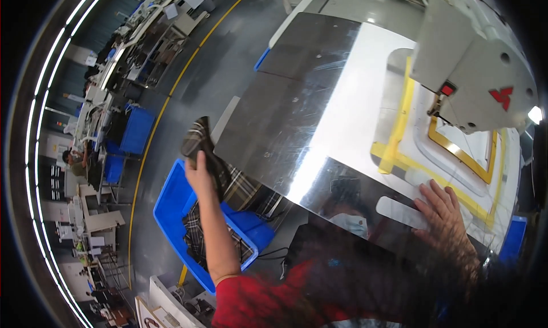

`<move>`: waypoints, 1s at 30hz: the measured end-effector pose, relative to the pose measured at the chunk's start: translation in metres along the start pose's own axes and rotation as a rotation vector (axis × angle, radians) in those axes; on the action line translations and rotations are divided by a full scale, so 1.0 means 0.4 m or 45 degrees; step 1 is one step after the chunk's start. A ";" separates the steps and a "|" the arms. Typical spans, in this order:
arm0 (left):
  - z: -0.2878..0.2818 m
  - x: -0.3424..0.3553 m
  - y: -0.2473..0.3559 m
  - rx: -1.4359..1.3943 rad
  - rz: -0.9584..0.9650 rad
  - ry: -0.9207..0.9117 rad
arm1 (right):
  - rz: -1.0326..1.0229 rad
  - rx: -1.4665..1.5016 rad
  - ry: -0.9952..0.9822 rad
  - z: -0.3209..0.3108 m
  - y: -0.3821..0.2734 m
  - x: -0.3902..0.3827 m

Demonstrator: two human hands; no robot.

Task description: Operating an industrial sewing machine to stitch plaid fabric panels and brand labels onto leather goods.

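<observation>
My left hand (198, 177) is out beyond the table's left edge, closed around a bunch of dark plaid cloth (198, 137). Part of that cloth hangs beside the forearm, over a blue bin (165, 217). More plaid cloth (194, 237) lies inside the bin. On the other side, my right hand (444, 218) lies on the shiny metal table (268, 117) with its fingers apart and nothing in them. Its fingertips are close to a pale rounded strip (399, 211) and the yellow-edged sewing template.
A large industrial sewing machine head (474, 71) overhangs the right side. Below it is a yellow frame (456, 151) on a white bed. Across the floor's yellow line (169, 100), a blue crate (137, 129) stands by other workbenches, where a person (77, 162) is seen.
</observation>
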State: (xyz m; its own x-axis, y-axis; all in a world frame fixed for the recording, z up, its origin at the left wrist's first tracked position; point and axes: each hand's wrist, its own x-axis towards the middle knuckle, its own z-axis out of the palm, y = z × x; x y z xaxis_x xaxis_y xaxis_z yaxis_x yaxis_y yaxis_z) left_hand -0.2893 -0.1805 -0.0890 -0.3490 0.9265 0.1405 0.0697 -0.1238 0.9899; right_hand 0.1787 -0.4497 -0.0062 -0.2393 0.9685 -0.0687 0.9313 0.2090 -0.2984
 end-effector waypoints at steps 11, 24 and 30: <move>0.517 -0.210 0.276 0.670 0.142 -1.406 | -0.236 0.032 0.064 0.016 -0.026 -0.009; 0.852 -0.108 0.300 0.945 0.701 -2.010 | -0.370 -0.626 0.383 -0.055 0.014 0.184; 0.882 -0.079 0.276 0.694 0.485 -1.940 | -0.604 -0.756 0.468 0.024 0.013 0.339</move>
State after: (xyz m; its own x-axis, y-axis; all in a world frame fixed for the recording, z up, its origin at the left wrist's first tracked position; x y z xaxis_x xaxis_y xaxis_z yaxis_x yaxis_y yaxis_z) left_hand 0.0589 -0.0981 0.0083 0.9135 0.3898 -0.1165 0.3428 -0.5830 0.7366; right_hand 0.1483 -0.3187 -0.0262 -0.6329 0.7209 0.2824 0.7687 0.5417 0.3400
